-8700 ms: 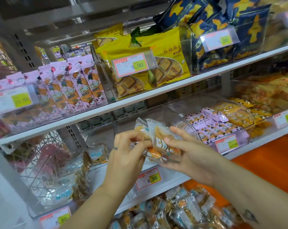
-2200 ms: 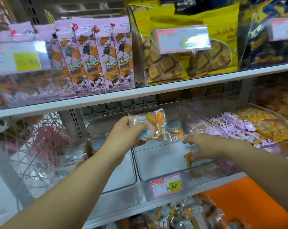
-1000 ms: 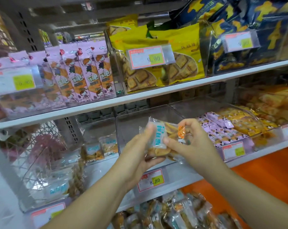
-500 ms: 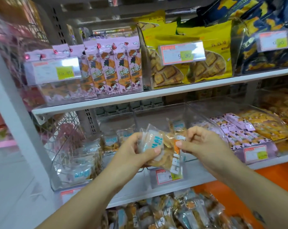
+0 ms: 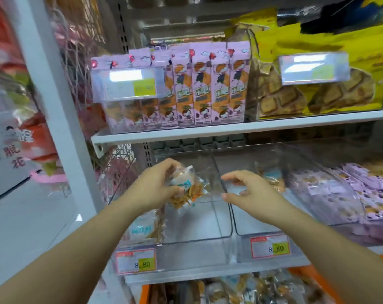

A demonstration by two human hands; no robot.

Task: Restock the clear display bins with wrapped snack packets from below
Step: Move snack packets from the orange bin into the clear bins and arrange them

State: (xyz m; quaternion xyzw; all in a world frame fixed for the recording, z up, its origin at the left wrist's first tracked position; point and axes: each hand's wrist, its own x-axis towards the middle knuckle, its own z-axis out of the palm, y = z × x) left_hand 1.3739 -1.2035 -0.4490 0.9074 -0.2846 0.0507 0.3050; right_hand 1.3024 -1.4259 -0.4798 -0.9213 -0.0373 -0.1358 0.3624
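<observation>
Clear-wrapped snack packet (image 5: 187, 187) | held above left clear bin (image 5: 197, 224) | left grip (image 5: 155, 189) curled round it | right grip (image 5: 249, 191) loosely spread, holding nothing, just right of that bin | further packets (image 5: 142, 229) at that bin's left end

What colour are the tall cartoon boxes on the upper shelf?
The boxes are pink with orange panels; head view shows it.

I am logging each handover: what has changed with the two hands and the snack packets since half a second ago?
The right hand let go of the clear-wrapped snack packets and is open beside them. The left hand carried the packets leftward, over the left clear plastic bin. Unchanged: the left hand still grips them; the bins stay put.
</observation>
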